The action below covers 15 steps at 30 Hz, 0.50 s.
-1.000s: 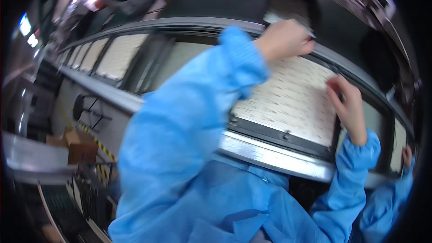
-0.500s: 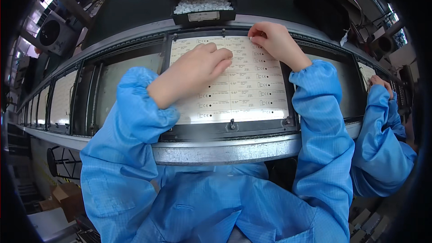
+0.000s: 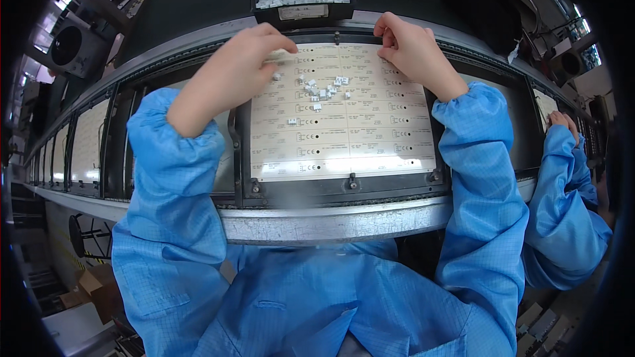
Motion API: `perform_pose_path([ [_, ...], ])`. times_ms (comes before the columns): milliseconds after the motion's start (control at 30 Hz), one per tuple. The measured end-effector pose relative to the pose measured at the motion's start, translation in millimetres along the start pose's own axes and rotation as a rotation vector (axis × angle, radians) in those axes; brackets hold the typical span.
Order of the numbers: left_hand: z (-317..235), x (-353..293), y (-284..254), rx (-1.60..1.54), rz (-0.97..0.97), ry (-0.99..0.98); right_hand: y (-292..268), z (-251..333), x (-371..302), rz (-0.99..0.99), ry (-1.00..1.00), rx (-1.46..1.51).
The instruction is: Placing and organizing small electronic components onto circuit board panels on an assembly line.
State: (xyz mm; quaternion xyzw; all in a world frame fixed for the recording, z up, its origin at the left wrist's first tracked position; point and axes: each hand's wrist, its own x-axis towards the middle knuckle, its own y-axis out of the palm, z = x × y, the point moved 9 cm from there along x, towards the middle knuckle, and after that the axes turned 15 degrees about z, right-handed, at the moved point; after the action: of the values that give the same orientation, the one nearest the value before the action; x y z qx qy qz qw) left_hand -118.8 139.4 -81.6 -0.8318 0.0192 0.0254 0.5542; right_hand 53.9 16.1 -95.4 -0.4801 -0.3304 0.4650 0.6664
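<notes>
A pale printed circuit board panel (image 3: 370,149), marked in repeated rows, lies in a dark frame in front of me. Loose small white plastic connectors (image 3: 323,93) are scattered over its upper middle. Over the panel's upper left corner hovers my left hand (image 3: 228,69), its thumb and forefinger spread apart. One white connector (image 3: 276,77) sits just by that thumb. My right hand (image 3: 417,53) is at the panel's upper right edge with fingers curled together. Whatever its fingertips hold is hidden.
Behind the panel stands a black bin (image 3: 301,12) heaped with white connectors. A metal rail (image 3: 331,223) runs along the near side. More framed panels (image 3: 89,139) line up at left. At right, another person's hand (image 3: 562,122) rests over a panel.
My left hand has moved left and up, uncovering the loose connectors. My right hand has shifted slightly right and up. The panel sits a little further right in view.
</notes>
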Motion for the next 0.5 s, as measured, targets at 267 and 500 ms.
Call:
perform_pose_path([
  [267,11,1,18,-0.03,0.053,-0.073,30,71,-2,0.36,-0.229,0.175],
  [500,18,5,10,-0.022,-0.164,-0.053,31,54,-17,0.342,-0.202,0.379],
])
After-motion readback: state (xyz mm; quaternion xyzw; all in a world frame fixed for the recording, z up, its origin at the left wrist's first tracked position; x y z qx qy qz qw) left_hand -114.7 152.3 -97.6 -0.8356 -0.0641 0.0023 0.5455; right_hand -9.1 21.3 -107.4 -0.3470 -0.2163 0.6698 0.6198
